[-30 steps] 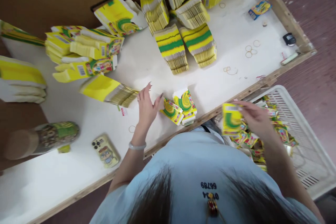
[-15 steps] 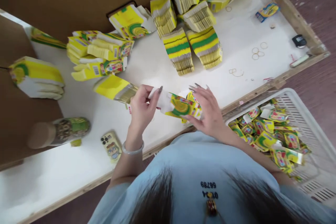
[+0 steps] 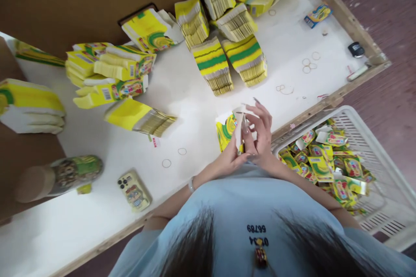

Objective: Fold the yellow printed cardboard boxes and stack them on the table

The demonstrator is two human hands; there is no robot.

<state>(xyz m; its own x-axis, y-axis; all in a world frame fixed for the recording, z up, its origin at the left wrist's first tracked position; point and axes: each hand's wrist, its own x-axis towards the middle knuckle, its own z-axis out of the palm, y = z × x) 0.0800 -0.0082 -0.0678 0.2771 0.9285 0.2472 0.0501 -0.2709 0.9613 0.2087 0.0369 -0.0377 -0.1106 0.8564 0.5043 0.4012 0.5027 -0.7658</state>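
Close to my body, my left hand [image 3: 228, 155] and my right hand [image 3: 261, 132] meet around a small carton [image 3: 238, 127], its whitish side showing between them. The left fingers are wrapped round its lower part, partly hidden. My right thumb and fingers are bent against its upper end. Just left of it, a yellow-and-green printed carton [image 3: 224, 133] lies on the white table near the edge. A fanned stack of flat yellow cartons [image 3: 139, 117] lies farther left.
Banded carton stacks [image 3: 212, 67] stand across the back, with more loose cartons [image 3: 112, 67] at left. A phone [image 3: 134, 191] and a jar [image 3: 76, 174] are near left. A white basket [image 3: 386, 177] of filled packs stands right, beyond the table's wooden rim [image 3: 351, 81].
My left hand has moved right, away from the fanned stack, to join the right hand. The carton stretched between the hands is now turned upright, its whitish side showing. The view has shifted slightly.
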